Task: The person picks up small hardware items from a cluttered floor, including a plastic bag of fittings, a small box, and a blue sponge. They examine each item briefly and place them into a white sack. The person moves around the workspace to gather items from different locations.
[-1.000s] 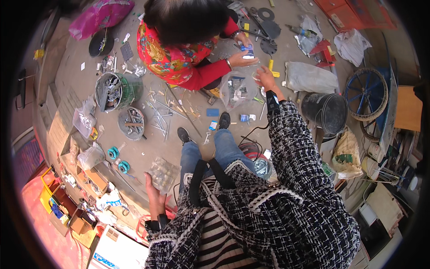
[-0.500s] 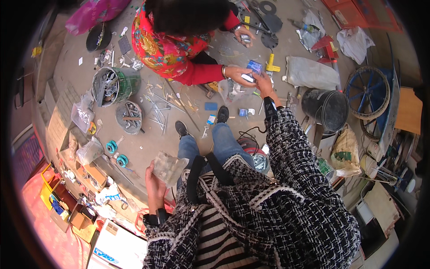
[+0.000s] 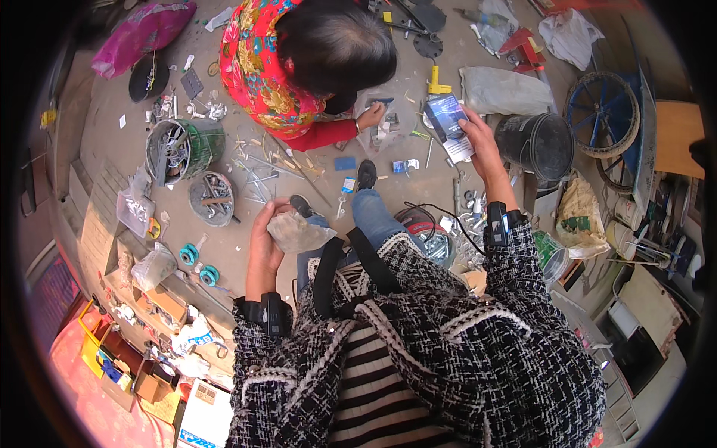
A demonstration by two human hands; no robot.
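My right hand (image 3: 484,145) grips a flat blue-and-white packet (image 3: 450,127) by its right edge, thumb on top, out beyond the black bucket. In my left hand (image 3: 263,243), held low in front of my left leg, is a clear, crumpled plastic bag (image 3: 300,233); what it contains cannot be made out. Across from me a co-worker in a red floral jacket (image 3: 258,71) bends over the floor. The co-worker's hand (image 3: 371,116) is at a clear plastic bag (image 3: 388,133) with small items in it.
A bucket of metal scraps (image 3: 196,149) and a smaller tub (image 3: 212,200) stand at the left. Loose rods (image 3: 261,179) lie on the floor between. At the right are a black bucket (image 3: 534,145) and a blue-spoked wheel (image 3: 602,112). A yellow tool (image 3: 438,82) lies beyond the packet.
My right hand has drawn the packet right, away from the co-worker's hand, which has let go and moved to the clear bag. My left hand has risen slightly with its bag.
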